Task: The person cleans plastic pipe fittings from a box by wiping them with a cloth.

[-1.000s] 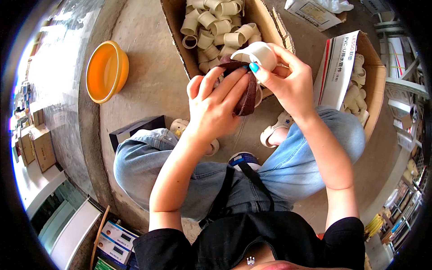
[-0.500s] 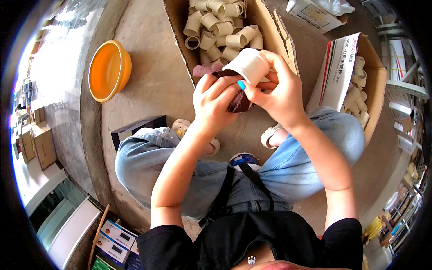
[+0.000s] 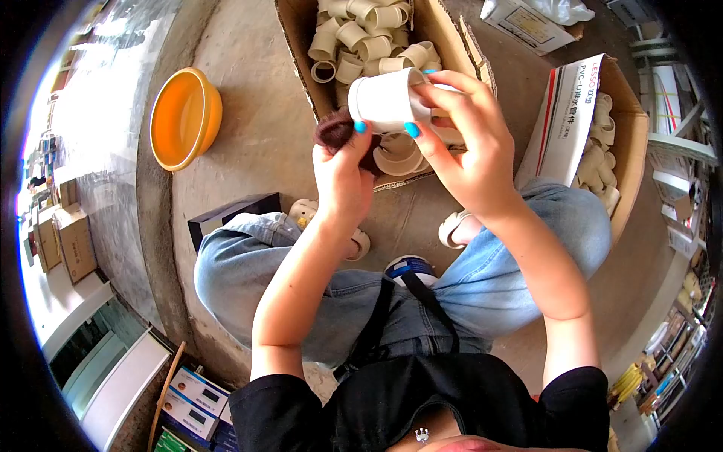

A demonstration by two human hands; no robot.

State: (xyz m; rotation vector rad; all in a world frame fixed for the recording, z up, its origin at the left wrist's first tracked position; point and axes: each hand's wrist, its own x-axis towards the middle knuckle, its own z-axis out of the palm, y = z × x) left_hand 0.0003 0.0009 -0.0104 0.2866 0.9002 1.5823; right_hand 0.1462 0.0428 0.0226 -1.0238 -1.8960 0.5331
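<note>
A white PVC pipe fitting (image 3: 382,99) is held up over the near end of an open cardboard box (image 3: 461,56). My right hand (image 3: 473,147) grips its right end between thumb and fingers. A dark maroon cloth (image 3: 334,129) is bunched in my left hand (image 3: 344,175), whose thumb touches the fitting's lower left edge. The left fingers are mostly hidden behind the cloth and fitting. Many beige pipe fittings (image 3: 374,48) fill the box, and one larger beige fitting (image 3: 398,154) shows just below the held one.
An orange basin (image 3: 181,120) stands on the floor at the left. To the right, a second carton (image 3: 561,120) holds more elbow-shaped fittings (image 3: 597,162). A dark box (image 3: 233,215) lies by my left knee, and a white carton (image 3: 527,26) is at the back right.
The fitting has turned from a tilt to nearly sideways and moved slightly left. My left hand has shifted left and lower, bringing the cloth out to the fitting's left side.
</note>
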